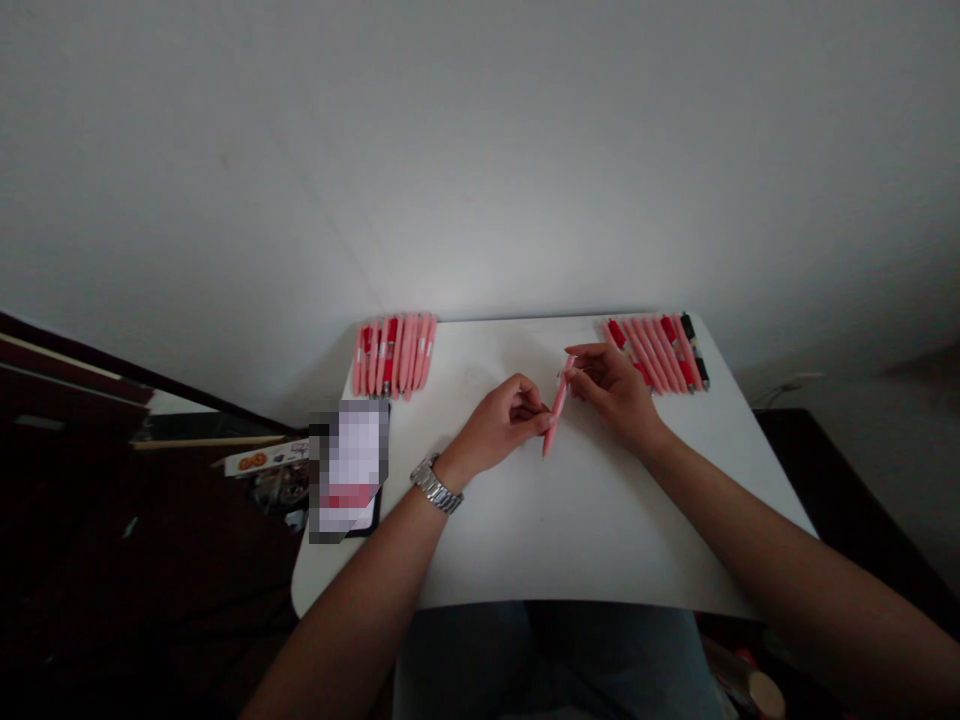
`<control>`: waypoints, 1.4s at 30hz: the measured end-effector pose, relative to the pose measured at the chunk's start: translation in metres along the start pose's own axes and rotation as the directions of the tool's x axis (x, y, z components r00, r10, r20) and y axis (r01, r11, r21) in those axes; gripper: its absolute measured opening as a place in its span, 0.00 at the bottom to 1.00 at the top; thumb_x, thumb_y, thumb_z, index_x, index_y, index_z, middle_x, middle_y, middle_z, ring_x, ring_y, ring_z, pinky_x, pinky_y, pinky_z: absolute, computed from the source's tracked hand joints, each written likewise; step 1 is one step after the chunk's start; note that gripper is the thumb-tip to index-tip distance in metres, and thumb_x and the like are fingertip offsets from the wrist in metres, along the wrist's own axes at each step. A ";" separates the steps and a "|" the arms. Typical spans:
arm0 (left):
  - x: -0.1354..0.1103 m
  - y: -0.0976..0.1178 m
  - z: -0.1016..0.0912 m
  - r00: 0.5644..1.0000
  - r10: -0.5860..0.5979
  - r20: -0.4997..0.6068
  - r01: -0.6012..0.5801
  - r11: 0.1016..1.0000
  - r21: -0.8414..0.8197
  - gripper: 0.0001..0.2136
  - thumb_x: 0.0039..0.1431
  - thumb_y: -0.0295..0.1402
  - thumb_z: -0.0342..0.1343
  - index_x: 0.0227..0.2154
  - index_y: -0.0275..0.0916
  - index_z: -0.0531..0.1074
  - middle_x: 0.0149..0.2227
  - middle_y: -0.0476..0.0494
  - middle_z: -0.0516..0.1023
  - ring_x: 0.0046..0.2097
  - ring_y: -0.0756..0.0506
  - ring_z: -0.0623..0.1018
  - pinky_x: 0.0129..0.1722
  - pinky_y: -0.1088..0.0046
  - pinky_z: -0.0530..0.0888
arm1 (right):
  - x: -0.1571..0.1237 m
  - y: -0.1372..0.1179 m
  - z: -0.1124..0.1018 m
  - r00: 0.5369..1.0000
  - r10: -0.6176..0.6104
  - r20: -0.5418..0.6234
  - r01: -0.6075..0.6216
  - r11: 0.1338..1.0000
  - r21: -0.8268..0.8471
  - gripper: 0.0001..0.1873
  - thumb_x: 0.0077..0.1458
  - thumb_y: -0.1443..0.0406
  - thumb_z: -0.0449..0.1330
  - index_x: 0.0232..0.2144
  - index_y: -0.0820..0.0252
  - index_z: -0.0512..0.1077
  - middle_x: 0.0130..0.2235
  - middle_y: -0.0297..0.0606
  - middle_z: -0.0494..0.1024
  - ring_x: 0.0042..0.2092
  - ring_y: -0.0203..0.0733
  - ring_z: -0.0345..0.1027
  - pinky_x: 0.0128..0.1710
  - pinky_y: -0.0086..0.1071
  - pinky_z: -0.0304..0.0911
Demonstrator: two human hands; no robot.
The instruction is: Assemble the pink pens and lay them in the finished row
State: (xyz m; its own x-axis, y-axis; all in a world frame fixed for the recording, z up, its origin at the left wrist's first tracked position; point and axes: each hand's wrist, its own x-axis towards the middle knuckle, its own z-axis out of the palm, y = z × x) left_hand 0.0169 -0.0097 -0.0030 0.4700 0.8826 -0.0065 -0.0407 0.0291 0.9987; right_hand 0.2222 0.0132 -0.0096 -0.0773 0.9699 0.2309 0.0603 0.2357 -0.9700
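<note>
A pink pen point(556, 410) is held at a slant above the middle of the white table, its tip pointing down toward me. My left hand point(510, 422), with a metal watch point(436, 485) on its wrist, pinches the pen's lower part. The fingers of my right hand point(609, 388) are closed on its upper end. Just behind my right hand lies a row of pens point(660, 350), mostly pink with some red and a black one. Another row of pink and red pens point(394, 352) lies at the table's far left corner.
The white table point(555, 540) meets a pale wall point(480, 160) at its back edge. A phone point(349, 470), its screen blurred out, lies at the left edge. My legs are under the front edge. On the left, below table height, sits a sticker-covered white object point(262, 458).
</note>
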 end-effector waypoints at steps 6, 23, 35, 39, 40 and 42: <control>0.000 0.001 0.000 1.000 -0.014 -0.005 0.014 1.000 0.016 0.14 0.58 0.34 0.66 0.35 0.38 0.63 0.33 0.49 0.75 0.35 0.51 0.77 0.35 0.74 0.73 | 0.000 0.001 0.000 1.000 0.004 0.011 -0.004 1.000 -0.010 0.19 0.56 0.54 0.68 0.46 0.56 0.72 0.36 0.34 0.75 0.31 0.34 0.70 0.29 0.29 0.67; 0.000 0.000 0.000 1.000 -0.001 -0.010 0.001 0.999 0.038 0.13 0.59 0.35 0.65 0.35 0.38 0.65 0.34 0.48 0.75 0.36 0.51 0.77 0.37 0.74 0.74 | 0.000 0.002 -0.001 1.000 0.011 0.010 -0.012 1.000 0.016 0.23 0.56 0.55 0.68 0.51 0.54 0.69 0.37 0.32 0.74 0.30 0.33 0.69 0.28 0.30 0.66; 0.001 0.002 -0.002 0.994 0.061 -0.087 -0.054 0.995 0.084 0.12 0.59 0.36 0.64 0.35 0.38 0.65 0.33 0.50 0.73 0.33 0.53 0.75 0.33 0.78 0.72 | 0.000 -0.001 0.000 1.000 -0.025 0.017 0.024 0.999 0.032 0.23 0.59 0.55 0.66 0.53 0.52 0.67 0.34 0.30 0.72 0.29 0.34 0.68 0.27 0.30 0.65; 0.002 0.004 -0.007 0.988 0.057 -0.143 -0.049 0.997 0.059 0.12 0.60 0.36 0.63 0.36 0.38 0.65 0.33 0.50 0.73 0.32 0.52 0.77 0.33 0.75 0.75 | 0.000 0.000 -0.001 0.999 -0.033 0.010 0.033 0.999 0.024 0.22 0.59 0.55 0.66 0.52 0.53 0.67 0.33 0.30 0.71 0.29 0.33 0.67 0.27 0.30 0.65; 0.002 0.005 -0.009 0.984 0.058 -0.170 -0.050 0.997 0.056 0.12 0.60 0.36 0.63 0.36 0.38 0.65 0.34 0.50 0.73 0.33 0.51 0.78 0.34 0.74 0.77 | 0.000 0.000 -0.001 0.999 -0.035 0.010 0.035 0.999 0.025 0.22 0.60 0.55 0.66 0.52 0.53 0.67 0.33 0.30 0.71 0.29 0.33 0.67 0.27 0.30 0.65; 0.002 0.006 -0.011 0.971 0.070 -0.228 -0.061 0.997 0.046 0.12 0.59 0.36 0.64 0.37 0.38 0.66 0.34 0.50 0.73 0.33 0.51 0.79 0.37 0.72 0.79 | 0.000 0.000 -0.001 0.999 -0.036 0.012 0.036 0.999 0.029 0.22 0.59 0.54 0.66 0.51 0.53 0.68 0.34 0.31 0.72 0.29 0.34 0.67 0.27 0.30 0.65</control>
State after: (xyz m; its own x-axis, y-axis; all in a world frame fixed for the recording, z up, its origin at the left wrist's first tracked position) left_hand 0.0079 -0.0021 0.0027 0.2523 0.9663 0.0521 -0.0287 -0.0464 0.9985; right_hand 0.2236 0.0129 -0.0098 -0.0917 0.9598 0.2651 0.0285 0.2687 -0.9628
